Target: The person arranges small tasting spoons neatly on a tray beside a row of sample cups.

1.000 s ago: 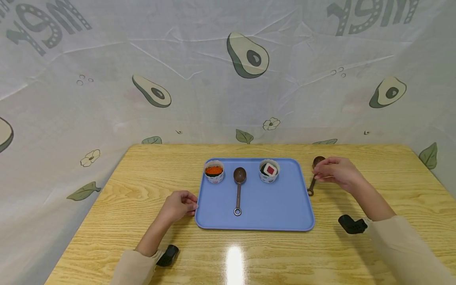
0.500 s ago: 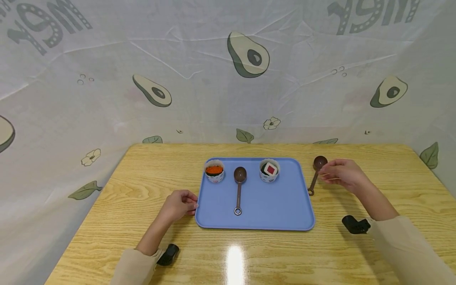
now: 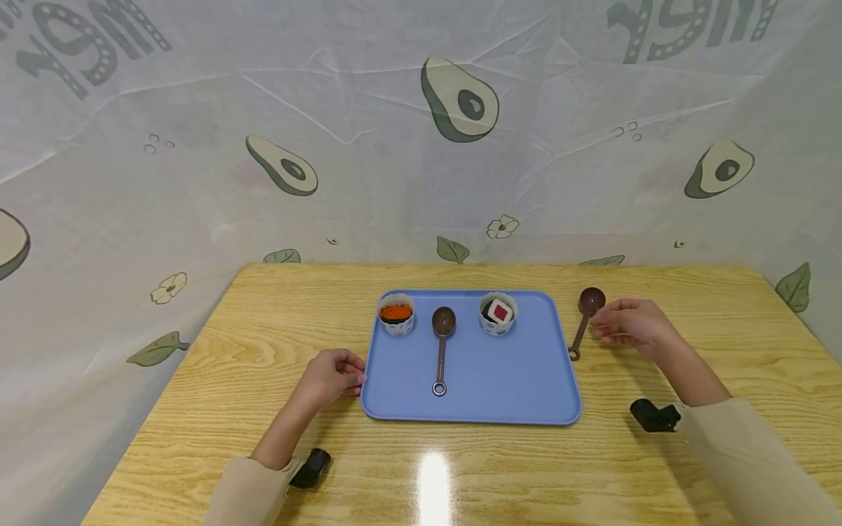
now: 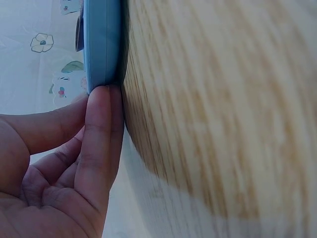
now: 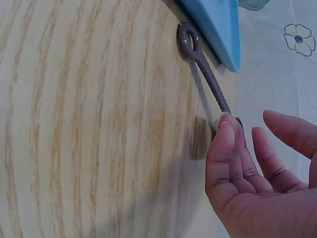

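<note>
Wood-grain table (image 3: 296,314), blue tray (image 3: 513,380) mid-surface: left hand (image 3: 329,380) is at its left edge, pinching or merely touching unclear; right hand (image 3: 634,324), thumb parted from fingers, is beside the off-tray brown spoon (image 3: 590,307), just rightward—likely spoon positioning, next calling for firm pinch or clean withdrawal.

The desk (image 3: 316,307) looks glossy wood, the tray (image 3: 520,380) smooth plastic, spoons (image 3: 592,298) shiny plastic, cups (image 3: 397,330) paper, backdrop (image 3: 368,197) creased cloth.
</note>
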`<control>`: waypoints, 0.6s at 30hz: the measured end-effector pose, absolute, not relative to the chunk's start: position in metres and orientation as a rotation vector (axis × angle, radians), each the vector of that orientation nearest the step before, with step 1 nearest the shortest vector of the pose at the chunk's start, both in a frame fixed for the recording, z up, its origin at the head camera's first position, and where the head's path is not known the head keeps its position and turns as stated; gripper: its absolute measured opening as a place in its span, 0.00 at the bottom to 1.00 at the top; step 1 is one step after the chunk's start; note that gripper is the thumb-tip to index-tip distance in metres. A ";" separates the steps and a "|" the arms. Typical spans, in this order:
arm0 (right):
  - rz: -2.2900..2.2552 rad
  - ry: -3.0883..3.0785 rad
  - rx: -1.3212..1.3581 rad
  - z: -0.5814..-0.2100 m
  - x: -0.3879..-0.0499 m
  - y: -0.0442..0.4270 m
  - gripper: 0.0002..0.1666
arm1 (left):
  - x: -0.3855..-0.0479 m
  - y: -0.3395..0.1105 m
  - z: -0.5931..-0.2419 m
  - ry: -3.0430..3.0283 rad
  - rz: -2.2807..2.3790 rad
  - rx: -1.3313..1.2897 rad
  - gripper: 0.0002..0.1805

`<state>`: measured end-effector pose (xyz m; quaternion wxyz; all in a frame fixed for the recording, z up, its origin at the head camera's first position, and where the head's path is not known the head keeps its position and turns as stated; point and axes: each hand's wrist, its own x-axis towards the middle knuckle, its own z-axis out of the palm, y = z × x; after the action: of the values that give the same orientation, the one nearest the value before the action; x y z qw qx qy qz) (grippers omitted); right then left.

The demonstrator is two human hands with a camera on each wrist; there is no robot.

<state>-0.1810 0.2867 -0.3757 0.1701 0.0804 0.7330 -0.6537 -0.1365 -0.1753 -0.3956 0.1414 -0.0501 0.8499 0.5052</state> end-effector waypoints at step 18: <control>-1.871 2.055 0.258 -0.389 -0.185 0.286 0.04 | -0.137 -0.176 -0.396 2.446 1.468 -0.129 0.05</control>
<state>-0.1851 0.2861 -0.3888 0.1744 0.0909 0.7249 -0.6602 -0.1372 -0.1755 -0.3955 0.1427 -0.0447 0.8478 0.5088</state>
